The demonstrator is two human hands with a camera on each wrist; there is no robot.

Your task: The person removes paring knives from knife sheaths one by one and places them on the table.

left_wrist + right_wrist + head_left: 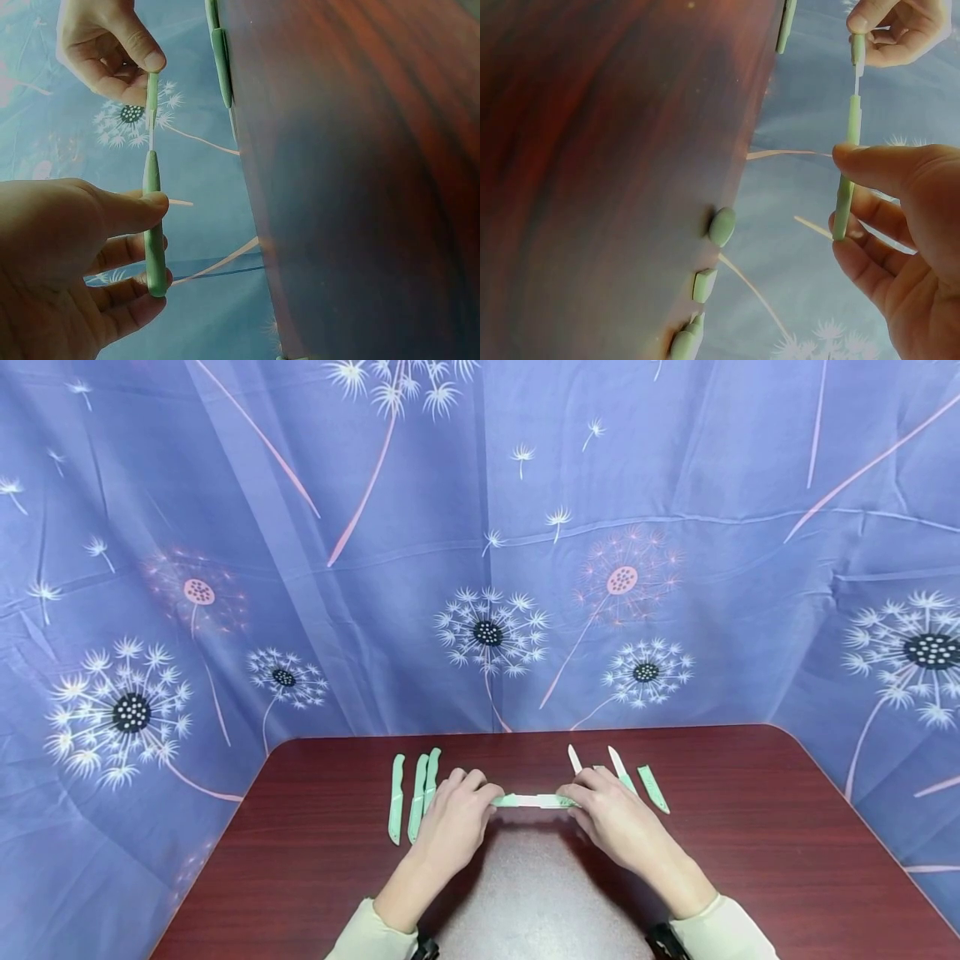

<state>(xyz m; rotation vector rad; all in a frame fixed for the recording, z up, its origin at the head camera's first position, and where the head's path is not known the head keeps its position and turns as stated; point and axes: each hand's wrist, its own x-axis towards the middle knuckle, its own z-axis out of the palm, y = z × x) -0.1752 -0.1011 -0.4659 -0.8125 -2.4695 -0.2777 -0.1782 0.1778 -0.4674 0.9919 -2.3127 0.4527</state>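
Observation:
My left hand (456, 817) pinches the green handle (154, 247) of a small paring knife between thumb and fingers. Opposite it, my right hand (621, 822) pinches a green sheath (852, 124). The knife's white blade (527, 801) spans the gap, level above the table, and its tip end looks to be inside the sheath, though how deep I cannot tell. In the left wrist view, handle, blade and sheath form one straight line.
Left on the brown table (247, 877) lie three green sheathed knives (396, 799), side by side. Beyond my right hand are two bare-bladed knives (619, 767), a loose green sheath (654, 789) and another green piece, partly hidden. A blue dandelion-print cloth (405, 635) hangs behind.

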